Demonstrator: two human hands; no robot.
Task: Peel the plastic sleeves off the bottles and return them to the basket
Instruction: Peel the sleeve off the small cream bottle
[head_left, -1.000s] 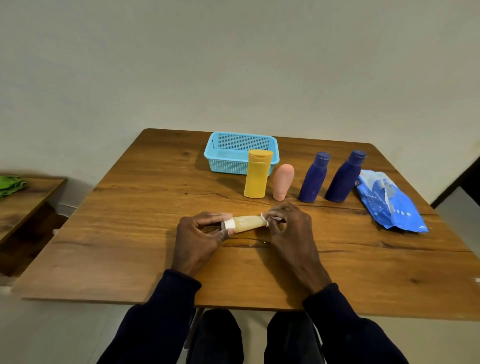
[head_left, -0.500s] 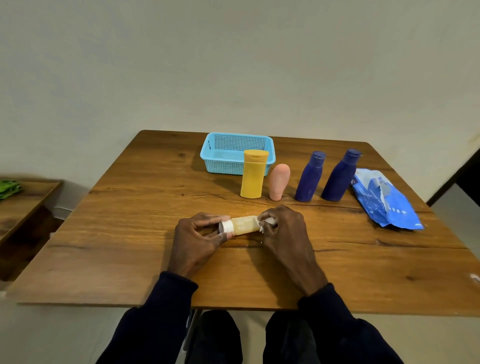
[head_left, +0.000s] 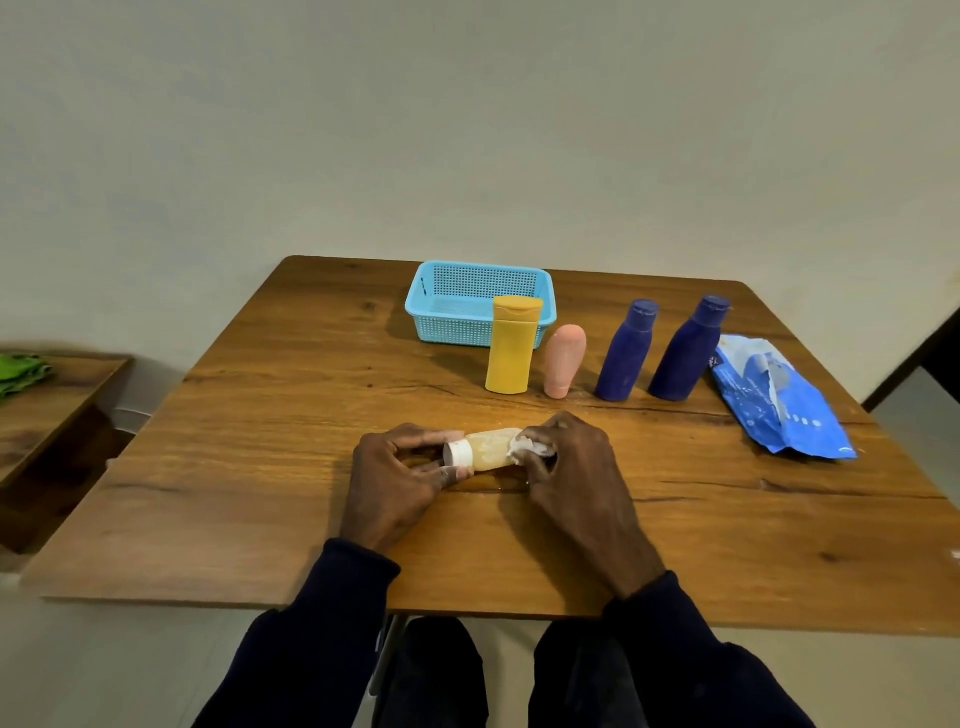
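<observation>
While the small pale-yellow bottle (head_left: 491, 449) lies sideways at the near middle of the wooden worktop (head_left: 260, 467), its white cap (head_left: 458, 453) points to 9 o'clock and its base to 3 o'clock. Whether it rests on the wood or is held just over it cannot be told.

The left hand (head_left: 395, 478) comes in from 7 o'clock. Its grip is closed on the cap end, with thumb and fingertips pinching around the cap. The right hand (head_left: 576, 478) comes in from 5 o'clock. Its grip is clenched on the plastic sleeve (head_left: 524, 447), a crumpled white bunch gathered at the bottle's base end. The stretch of bottle between the two hands is bare. Both forearms wear dark sleeves.

Taking the held bottle as the dial's centre, the light blue mesh basket (head_left: 441, 325) sits at 12 o'clock near the far edge. A yellow flip-cap bottle (head_left: 511, 348) stands upright just in front of its right corner. A pink bottle (head_left: 563, 361) stands just beside that, toward 1 o'clock. Farther round toward 2 o'clock stand the first dark blue bottle (head_left: 626, 353) and the second dark blue bottle (head_left: 685, 351), close together. A crumpled blue plastic packet (head_left: 774, 405) lies flat near the right edge, between 2 and 3 o'clock.

Off the worktop at 9 o'clock, a lower wooden side table (head_left: 52, 410) carries a green cloth (head_left: 21, 371).
</observation>
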